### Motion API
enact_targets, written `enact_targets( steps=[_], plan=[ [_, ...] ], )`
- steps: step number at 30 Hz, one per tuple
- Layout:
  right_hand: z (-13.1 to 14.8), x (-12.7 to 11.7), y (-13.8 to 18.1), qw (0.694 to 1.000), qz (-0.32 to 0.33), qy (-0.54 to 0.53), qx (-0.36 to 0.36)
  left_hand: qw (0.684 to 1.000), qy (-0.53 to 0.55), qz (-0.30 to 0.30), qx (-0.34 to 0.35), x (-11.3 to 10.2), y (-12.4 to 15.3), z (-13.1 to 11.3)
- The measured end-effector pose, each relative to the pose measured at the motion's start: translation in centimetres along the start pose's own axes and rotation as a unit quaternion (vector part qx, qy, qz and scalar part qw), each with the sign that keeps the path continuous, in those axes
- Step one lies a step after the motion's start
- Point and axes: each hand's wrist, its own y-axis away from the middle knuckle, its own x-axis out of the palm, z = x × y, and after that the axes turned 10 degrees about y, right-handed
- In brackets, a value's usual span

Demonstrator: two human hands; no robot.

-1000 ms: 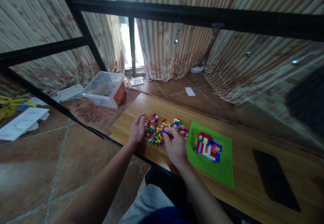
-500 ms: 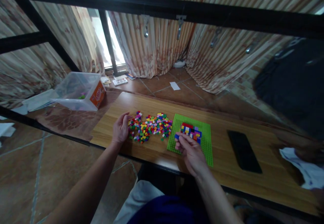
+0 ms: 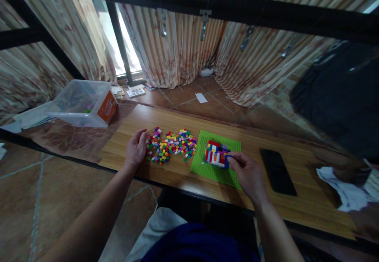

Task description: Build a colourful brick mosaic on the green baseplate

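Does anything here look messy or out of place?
Only mildly: cards and a paper slip lie strewn on the floor beyond the table. The loose bricks are a jumbled heap beside the left hand.

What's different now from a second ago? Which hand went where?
The right hand left the loose brick pile and moved right across the green plate; its fingertips now sit at the right edge of the small build. Whether it carries a brick is unclear. The left hand stayed at the pile's left edge; the phone and the tub did not move.
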Motion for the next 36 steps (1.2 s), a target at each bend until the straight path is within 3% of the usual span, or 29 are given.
enact_targets(
  steps=[7,12,16,23,30,36],
  plan=[
    [1.6,0.9,-2.0,0.970,0.073,0.196,-0.125,1.000,0.011,-0.004,-0.004,0.1,0.0,0.0],
    [1.9,1.5,-2.5,0.941,0.099,0.276,-0.167,1.000,0.022,-0.007,-0.014,0.1,0.1,0.0],
    [1.6,2.0,-2.8,0.946,0.087,0.273,-0.150,0.999,0.028,-0.007,-0.013,0.2,0.2,-0.3],
    [1.1,2.8,-3.1,0.974,0.035,0.215,-0.055,0.999,0.026,-0.007,-0.019,0.2,0.2,-0.5],
    [1.0,2.7,-2.8,0.969,-0.037,0.244,-0.024,1.000,0.022,-0.007,-0.019,0.2,0.1,-0.1],
    [1.0,3.0,-2.8,0.963,-0.051,0.261,-0.043,1.000,0.021,-0.010,-0.019,0.2,0.0,0.3]
  ],
)
